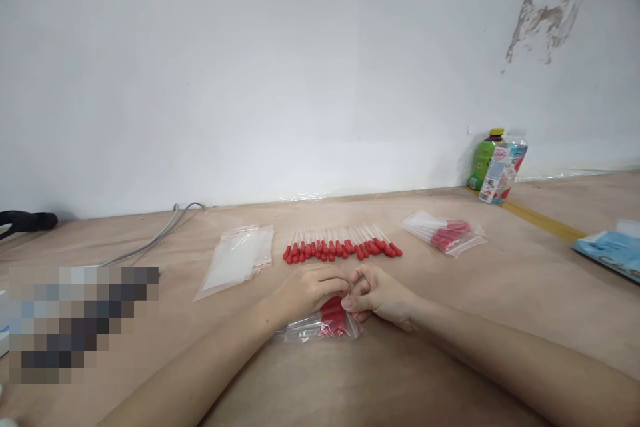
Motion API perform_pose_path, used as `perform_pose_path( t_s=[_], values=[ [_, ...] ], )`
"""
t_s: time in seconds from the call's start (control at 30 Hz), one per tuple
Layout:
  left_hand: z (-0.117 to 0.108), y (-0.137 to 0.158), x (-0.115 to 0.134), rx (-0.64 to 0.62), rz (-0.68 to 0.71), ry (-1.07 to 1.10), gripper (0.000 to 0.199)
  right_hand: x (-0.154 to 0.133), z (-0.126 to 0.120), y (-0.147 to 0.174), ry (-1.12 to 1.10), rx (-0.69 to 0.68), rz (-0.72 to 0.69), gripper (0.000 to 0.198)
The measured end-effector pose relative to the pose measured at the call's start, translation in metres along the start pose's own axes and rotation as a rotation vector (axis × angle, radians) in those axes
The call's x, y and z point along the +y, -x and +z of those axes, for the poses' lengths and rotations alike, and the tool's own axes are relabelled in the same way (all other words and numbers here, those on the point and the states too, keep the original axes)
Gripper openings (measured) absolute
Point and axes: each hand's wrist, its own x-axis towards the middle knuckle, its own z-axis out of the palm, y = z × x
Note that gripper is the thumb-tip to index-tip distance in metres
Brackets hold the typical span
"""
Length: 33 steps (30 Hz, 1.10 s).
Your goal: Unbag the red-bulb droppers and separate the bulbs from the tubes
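A clear plastic zip bag (pixel 305 328) with red-tipped items in it lies low in front of me, partly under my hands. My left hand (pixel 317 288) reaches over the bag, its fingers bent and closed at the bag's edge. On the other side, my right hand (pixel 383 297) pinches the bag between thumb and fingers, its fingertips close to those of the left. Just beyond, thin pale sticks with red bulb-shaped ends (pixel 343 248) lie in a row, red ends toward me. What the left fingertips grip is partly hidden.
Flat clear bags (pixel 235 260) are stacked at left. Filled bags with red items (pixel 447 233) lie at right. Two bottles, a green one (pixel 481 163) and a clear labelled one (pixel 501 173), stand by the wall. A blue packet (pixel 607 250) is far right; a grey cable (pixel 150 240) runs left.
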Motion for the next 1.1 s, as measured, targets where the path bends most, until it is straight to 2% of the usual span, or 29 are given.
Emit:
perform_pose_path(
  t_s=[0.2, 0.43, 0.6, 0.7, 0.8, 0.9, 1.0, 1.1],
  values=[
    [-0.008, -0.006, 0.005, -0.088, -0.018, 0.005, 0.025, -0.003, -0.003, 0.002, -0.052, -0.027, 0.034, 0.053],
    [-0.006, -0.006, 0.005, -0.082, -0.073, -0.043, 0.024, -0.003, -0.002, 0.0, -0.035, 0.008, 0.067, 0.042],
    [-0.008, -0.003, 0.004, -0.074, 0.001, -0.142, 0.024, 0.0, -0.001, 0.001, -0.019, 0.045, 0.015, 0.032],
    [-0.007, -0.001, 0.001, -0.028, 0.004, -0.201, 0.023, 0.004, -0.002, 0.001, 0.007, -0.002, -0.089, 0.017],
    [-0.005, 0.0, -0.001, -0.031, -0.007, -0.203, 0.022, 0.009, -0.005, 0.0, 0.156, -0.052, -0.223, 0.01],
    [-0.006, 0.0, -0.002, -0.04, -0.008, -0.215, 0.021, 0.012, -0.007, 0.0, 0.502, -0.065, -0.49, 0.015],
    [-0.01, -0.001, -0.001, -0.073, 0.032, -0.26, 0.019, 0.015, -0.011, -0.001, 0.906, 0.017, -0.81, 0.021],
    [-0.012, -0.002, -0.002, -0.079, 0.114, -0.317, 0.02, 0.02, -0.017, -0.005, 1.152, 0.075, -1.04, 0.023]
  ],
)
